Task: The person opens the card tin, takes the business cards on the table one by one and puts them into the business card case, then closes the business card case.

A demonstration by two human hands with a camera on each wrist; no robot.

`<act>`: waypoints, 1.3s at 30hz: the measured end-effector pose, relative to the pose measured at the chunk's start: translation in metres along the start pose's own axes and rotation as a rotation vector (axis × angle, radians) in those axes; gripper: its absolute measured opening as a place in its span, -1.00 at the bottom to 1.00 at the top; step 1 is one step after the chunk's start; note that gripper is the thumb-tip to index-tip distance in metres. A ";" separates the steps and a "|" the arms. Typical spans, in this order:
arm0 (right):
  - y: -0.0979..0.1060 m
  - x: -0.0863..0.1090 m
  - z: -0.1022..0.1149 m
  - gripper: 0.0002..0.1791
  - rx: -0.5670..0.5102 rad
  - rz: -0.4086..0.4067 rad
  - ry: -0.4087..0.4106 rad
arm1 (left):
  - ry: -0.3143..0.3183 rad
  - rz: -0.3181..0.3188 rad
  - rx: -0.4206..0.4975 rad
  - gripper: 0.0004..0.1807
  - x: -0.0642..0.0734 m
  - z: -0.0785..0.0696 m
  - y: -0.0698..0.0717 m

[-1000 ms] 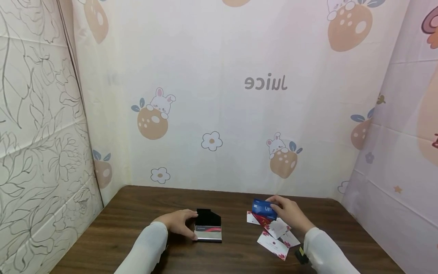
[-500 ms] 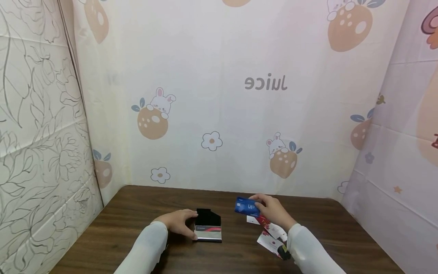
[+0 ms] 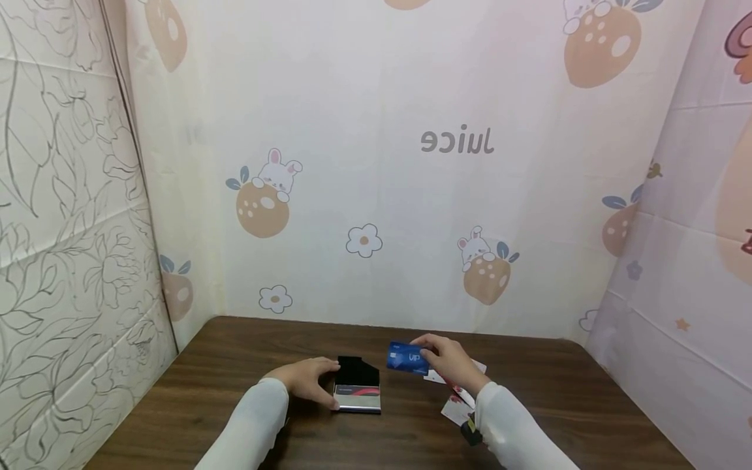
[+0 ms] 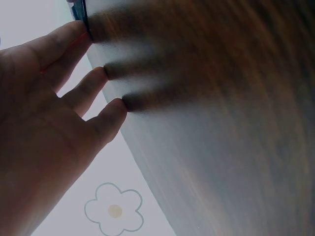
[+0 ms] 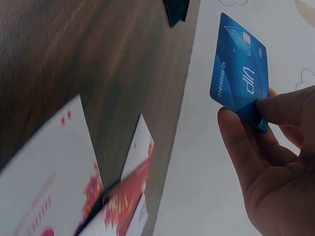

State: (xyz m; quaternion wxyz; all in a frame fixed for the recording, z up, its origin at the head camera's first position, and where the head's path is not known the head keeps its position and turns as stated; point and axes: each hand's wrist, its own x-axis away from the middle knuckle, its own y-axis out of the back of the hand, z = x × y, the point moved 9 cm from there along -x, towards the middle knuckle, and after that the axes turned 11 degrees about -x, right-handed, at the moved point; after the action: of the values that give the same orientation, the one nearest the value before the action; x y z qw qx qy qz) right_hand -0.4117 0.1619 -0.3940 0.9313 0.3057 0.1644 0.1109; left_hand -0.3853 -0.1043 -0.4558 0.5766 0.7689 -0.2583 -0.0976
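A card case (image 3: 357, 399) lies with its black lid folded back on the table, and a card with a red stripe shows inside. My left hand (image 3: 302, 380) holds the case at its left side, thumb at the near corner and index finger at the far one. In the left wrist view the other fingertips (image 4: 115, 105) rest on the wood, spread apart. Between thumb and fingers my right hand (image 3: 449, 362) pinches a blue VIP card (image 5: 241, 73) by one end, to the right of the case and raised over the table.
Several white and red cards (image 3: 457, 410) lie loosely overlapped under my right forearm. A small black-and-yellow piece (image 3: 470, 431) shows by the right sleeve. The brown wooden table (image 3: 247, 339) ends at a printed curtain (image 3: 364, 163) behind.
My right hand has carried the blue card leftward, away from the loose cards and closer to the case. The left hand and the case have stayed in place.
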 end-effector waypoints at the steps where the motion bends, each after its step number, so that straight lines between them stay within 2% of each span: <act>1: -0.003 -0.001 0.001 -0.74 0.004 0.005 0.005 | 0.000 -0.001 0.002 -0.07 0.000 0.000 0.000; 16: -0.062 -0.009 0.027 -0.76 -0.072 0.185 0.091 | 0.006 -0.010 0.003 -0.02 -0.005 0.006 -0.004; 28: -0.091 -0.014 0.033 -0.74 -0.095 0.227 0.087 | 0.019 -0.004 0.000 -0.03 -0.007 0.006 -0.003; 39: -0.102 -0.016 0.029 -0.75 -0.068 0.246 0.075 | 0.024 0.005 0.016 -0.05 -0.007 0.007 -0.004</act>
State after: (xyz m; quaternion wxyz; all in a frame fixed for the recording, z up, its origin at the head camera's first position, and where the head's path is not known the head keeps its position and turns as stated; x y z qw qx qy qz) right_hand -0.4048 0.0614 -0.4300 0.9137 0.2876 0.1565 0.2409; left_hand -0.3931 -0.1058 -0.4624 0.5738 0.7739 -0.2542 -0.0849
